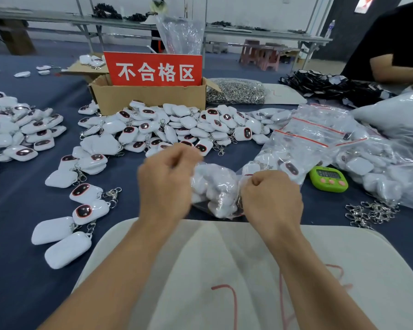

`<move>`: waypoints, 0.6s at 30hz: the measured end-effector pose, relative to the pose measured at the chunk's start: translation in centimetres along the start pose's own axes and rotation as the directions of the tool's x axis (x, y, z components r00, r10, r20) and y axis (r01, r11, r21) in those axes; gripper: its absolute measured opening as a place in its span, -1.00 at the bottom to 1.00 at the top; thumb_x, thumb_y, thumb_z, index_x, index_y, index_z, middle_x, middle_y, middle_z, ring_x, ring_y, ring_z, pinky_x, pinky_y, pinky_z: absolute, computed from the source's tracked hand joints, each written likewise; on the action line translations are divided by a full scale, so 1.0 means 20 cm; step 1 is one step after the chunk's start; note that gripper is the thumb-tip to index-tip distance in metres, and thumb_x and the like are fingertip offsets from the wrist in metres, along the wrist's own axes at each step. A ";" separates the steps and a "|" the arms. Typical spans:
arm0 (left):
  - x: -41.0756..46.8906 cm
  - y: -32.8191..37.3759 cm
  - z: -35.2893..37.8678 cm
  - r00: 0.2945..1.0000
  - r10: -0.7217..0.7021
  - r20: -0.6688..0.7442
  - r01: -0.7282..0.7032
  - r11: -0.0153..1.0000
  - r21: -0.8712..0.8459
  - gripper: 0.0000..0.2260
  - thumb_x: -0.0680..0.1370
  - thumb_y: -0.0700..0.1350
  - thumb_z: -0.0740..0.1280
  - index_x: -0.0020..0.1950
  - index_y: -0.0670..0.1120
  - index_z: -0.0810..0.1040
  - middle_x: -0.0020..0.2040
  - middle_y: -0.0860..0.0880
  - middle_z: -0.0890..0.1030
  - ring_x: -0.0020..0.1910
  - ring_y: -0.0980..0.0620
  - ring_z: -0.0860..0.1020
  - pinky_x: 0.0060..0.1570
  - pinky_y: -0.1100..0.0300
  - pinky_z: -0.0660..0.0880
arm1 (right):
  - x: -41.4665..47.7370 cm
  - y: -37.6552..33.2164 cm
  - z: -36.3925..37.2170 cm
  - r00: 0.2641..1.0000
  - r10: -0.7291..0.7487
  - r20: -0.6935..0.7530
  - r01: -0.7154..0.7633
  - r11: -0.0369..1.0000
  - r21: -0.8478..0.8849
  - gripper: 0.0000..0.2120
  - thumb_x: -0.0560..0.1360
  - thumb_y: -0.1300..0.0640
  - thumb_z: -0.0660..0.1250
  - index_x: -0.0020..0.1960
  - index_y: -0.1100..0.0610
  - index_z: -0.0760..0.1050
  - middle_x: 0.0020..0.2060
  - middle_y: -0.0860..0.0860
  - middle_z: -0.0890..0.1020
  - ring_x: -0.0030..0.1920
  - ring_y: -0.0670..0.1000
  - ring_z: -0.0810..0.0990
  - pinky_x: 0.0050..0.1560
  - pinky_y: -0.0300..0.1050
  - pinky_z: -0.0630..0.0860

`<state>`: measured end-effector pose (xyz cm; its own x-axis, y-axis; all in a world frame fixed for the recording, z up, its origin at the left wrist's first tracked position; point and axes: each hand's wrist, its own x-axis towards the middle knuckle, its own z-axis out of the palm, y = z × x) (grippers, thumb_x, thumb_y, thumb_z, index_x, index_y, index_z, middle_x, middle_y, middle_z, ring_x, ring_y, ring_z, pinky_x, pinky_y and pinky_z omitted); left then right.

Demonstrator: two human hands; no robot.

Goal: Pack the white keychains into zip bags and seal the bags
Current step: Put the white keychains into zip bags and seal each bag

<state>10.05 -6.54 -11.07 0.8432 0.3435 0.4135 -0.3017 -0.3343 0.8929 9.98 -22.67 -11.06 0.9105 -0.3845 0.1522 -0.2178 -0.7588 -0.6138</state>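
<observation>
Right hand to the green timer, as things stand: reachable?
Probably yes for the path: the green timer lies just right of the right hand, nothing between them. But that hand grips the filled zip bag, so it must let go first.

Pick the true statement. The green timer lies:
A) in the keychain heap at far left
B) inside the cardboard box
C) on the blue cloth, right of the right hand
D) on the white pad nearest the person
C: the green timer rests on the blue cloth, just right of the right hand, whose grip is on a filled zip bag.
</observation>
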 end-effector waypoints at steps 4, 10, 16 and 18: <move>0.17 -0.15 -0.14 0.954 -0.152 -0.258 0.234 0.917 0.324 -0.81 0.51 -0.10 0.34 -0.02 0.16 0.69 -0.04 0.10 0.67 0.08 0.05 0.55 0.10 0.10 0.45 | 0.03 0.01 -0.04 0.967 -0.041 -0.251 0.030 0.998 -0.046 -0.65 0.48 0.07 0.31 -0.43 0.16 0.36 -0.53 -0.04 0.40 -0.45 -0.03 0.31 -0.38 -0.16 0.15; 0.27 -0.29 -0.12 0.976 -0.163 0.147 0.033 0.772 0.634 -0.41 0.52 -0.26 0.29 0.55 0.04 0.39 0.62 0.00 0.21 0.62 -0.01 0.10 0.54 0.00 0.15 | 0.00 0.00 0.00 0.943 -0.140 -0.301 0.194 0.968 0.158 -0.62 0.52 0.02 0.28 -0.40 0.17 0.33 -0.56 0.00 0.40 -0.47 -0.01 0.35 -0.39 -0.15 0.21; 0.28 -0.34 -0.08 0.931 -0.188 0.313 -0.070 0.749 0.659 -0.45 0.61 -0.17 0.21 0.61 0.10 0.28 0.68 0.06 0.11 0.65 0.04 -0.01 0.54 -0.02 0.14 | 0.00 -0.01 0.00 0.948 -0.304 -0.096 0.314 0.941 0.127 -0.86 0.45 0.14 0.35 -0.17 -0.07 0.63 -0.37 -0.18 0.61 -0.21 -0.06 0.55 -0.15 -0.11 0.50; 0.28 -0.35 -0.08 0.944 -0.160 0.288 -0.075 0.746 0.661 -0.47 0.60 -0.16 0.23 0.58 0.08 0.32 0.66 0.05 0.17 0.63 0.03 0.05 0.51 -0.03 0.19 | 0.00 0.00 0.00 0.953 -0.289 0.093 0.292 0.956 -0.026 -0.82 0.45 0.14 0.29 -0.15 -0.12 0.60 -0.34 -0.13 0.60 -0.16 0.01 0.59 -0.09 -0.05 0.56</move>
<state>16.09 -0.82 -14.74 0.9726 0.1252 0.1959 0.0059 -0.8556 0.5176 10.03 -22.65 -10.99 0.9632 -0.0984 0.2500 0.0485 -0.8515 -0.5221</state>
